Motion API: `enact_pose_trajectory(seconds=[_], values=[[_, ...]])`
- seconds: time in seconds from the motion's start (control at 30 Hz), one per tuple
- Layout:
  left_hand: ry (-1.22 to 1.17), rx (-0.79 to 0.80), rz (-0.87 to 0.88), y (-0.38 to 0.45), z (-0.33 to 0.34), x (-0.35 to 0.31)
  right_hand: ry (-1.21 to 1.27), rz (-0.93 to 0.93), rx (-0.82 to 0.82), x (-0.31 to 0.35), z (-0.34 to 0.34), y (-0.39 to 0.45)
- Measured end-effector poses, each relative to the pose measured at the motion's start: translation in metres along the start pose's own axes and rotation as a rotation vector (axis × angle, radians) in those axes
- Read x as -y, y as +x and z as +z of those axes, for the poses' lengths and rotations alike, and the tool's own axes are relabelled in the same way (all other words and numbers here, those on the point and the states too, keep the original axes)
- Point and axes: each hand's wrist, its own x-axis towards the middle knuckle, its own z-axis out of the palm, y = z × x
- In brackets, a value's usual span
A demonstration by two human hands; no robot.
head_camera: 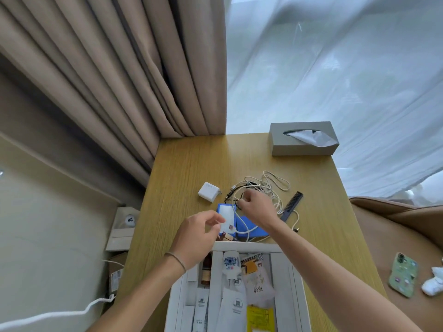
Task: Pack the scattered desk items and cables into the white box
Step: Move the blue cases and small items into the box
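The white box (297,283) lies open at the desk's near edge, holding several sachets and packets. Beyond it lie a blue case (251,226) with a white label, a tangle of white and dark cables (268,185), a white charger (209,191) and a black comb (291,206). My right hand (257,207) reaches over the blue case and pinches a dark cable at the tangle's left side. My left hand (199,233) hovers by the case's left edge with fingers loosely curled near a white cable end; whether it holds anything is unclear.
A grey tissue box (303,138) stands at the desk's far right. Curtains hang behind the desk. A green phone (402,274) and a white cloth (434,281) rest on a brown seat at the right. Boxes and a white cord (55,315) sit on the floor at the left.
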Motion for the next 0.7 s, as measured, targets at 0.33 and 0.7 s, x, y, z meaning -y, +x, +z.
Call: enact_pose_trajectory(seconds=[0.33, 0.7], values=[[-0.016, -0.005, 0.034, 0.046, 0.011, -0.017, 0.098, 0.001, -0.055, -0.002, -0.041, -0.045], [0.186, 0.177, -0.614, 0.096, 0.057, 0.052, 0.136, 0.131, 0.076, -0.027, -0.018, -0.058]])
